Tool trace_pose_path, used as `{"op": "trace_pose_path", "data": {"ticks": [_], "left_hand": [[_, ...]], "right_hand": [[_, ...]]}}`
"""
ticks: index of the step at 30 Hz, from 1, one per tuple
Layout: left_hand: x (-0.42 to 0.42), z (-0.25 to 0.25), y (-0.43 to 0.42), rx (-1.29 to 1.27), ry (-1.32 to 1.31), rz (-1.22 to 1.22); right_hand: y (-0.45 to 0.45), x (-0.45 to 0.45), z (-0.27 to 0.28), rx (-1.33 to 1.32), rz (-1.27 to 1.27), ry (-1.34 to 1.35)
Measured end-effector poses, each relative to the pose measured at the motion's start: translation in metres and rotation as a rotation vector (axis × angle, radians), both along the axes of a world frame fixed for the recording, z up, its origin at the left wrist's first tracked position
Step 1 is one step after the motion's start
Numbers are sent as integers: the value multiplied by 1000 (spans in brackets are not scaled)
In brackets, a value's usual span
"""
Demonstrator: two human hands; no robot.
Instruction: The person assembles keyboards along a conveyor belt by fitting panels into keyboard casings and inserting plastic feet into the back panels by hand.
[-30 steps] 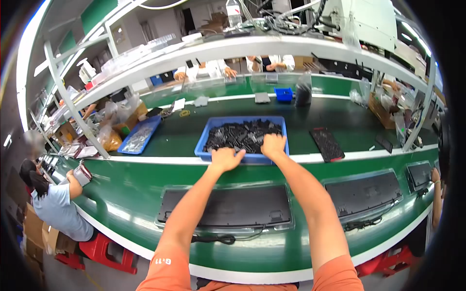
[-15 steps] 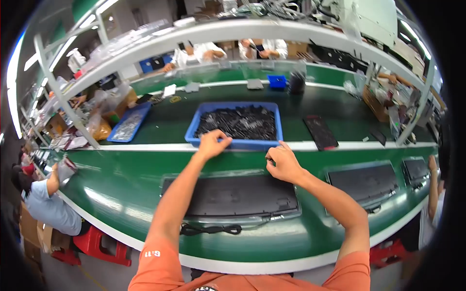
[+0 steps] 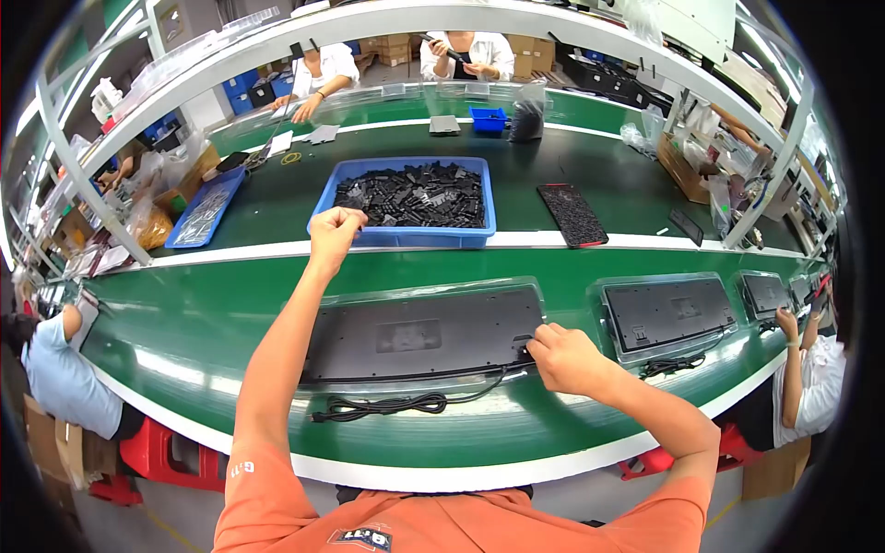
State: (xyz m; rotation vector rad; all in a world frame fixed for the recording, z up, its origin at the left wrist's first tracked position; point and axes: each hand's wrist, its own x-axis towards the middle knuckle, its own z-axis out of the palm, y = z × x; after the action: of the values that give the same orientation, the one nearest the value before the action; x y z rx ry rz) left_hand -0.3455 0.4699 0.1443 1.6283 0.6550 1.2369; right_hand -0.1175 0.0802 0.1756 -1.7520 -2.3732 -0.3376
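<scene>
In front of me a black keyboard (image 3: 461, 329) lies underside up in a clear plastic tray (image 3: 536, 288), its coiled cable (image 3: 387, 405) along the near edge. My right hand (image 3: 570, 358) is pinched over the keyboard's right end, with a small black plastic part (image 3: 528, 348) at its fingertips. My left hand (image 3: 334, 235) is closed at the front-left corner of a blue bin (image 3: 424, 237). Many small black plastic parts (image 3: 415, 195) fill that bin. Whatever the left fingers hold is too hidden to make out.
More keyboards (image 3: 668, 311) in trays lie to the right. Beyond the white rail are a dark tray of tiny pieces (image 3: 573, 215), a long blue tray (image 3: 205, 217) and a small blue box (image 3: 488, 119). Co-workers sit left, right and opposite. A shelf beam (image 3: 369, 28) crosses above.
My right hand has come down from beside the bin to the keyboard's right end. The left hand stays by the bin's front-left corner, its fingers now closed. The view has shifted.
</scene>
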Motion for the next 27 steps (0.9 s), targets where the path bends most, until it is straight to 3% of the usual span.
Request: {"op": "trace_pose_path", "data": {"ticks": [3,6,8,11,15,18,27], "left_hand": [[-34,7,-21,45,281,-10],[-68,17,-62,-16,403,-25],[-92,18,-89,207,427,-130],[-126,22,-123,127,532,-114],[-160,12,-148,420,785,-131],[-166,2,-163,856,944,-104],[-131,19,-213,952,1307,-105]], "right_hand": [[-3,-6,-4,12,-48,-43],[-9,-9,-7,-16,-103,-79],[-12,-9,-6,-50,-176,-124],[-11,-11,-1,-114,-190,-189],[-8,-16,9,-224,-200,-288],[-5,-15,18,-362,-201,-397],[-7,15,34,-425,-10,-478]]}}
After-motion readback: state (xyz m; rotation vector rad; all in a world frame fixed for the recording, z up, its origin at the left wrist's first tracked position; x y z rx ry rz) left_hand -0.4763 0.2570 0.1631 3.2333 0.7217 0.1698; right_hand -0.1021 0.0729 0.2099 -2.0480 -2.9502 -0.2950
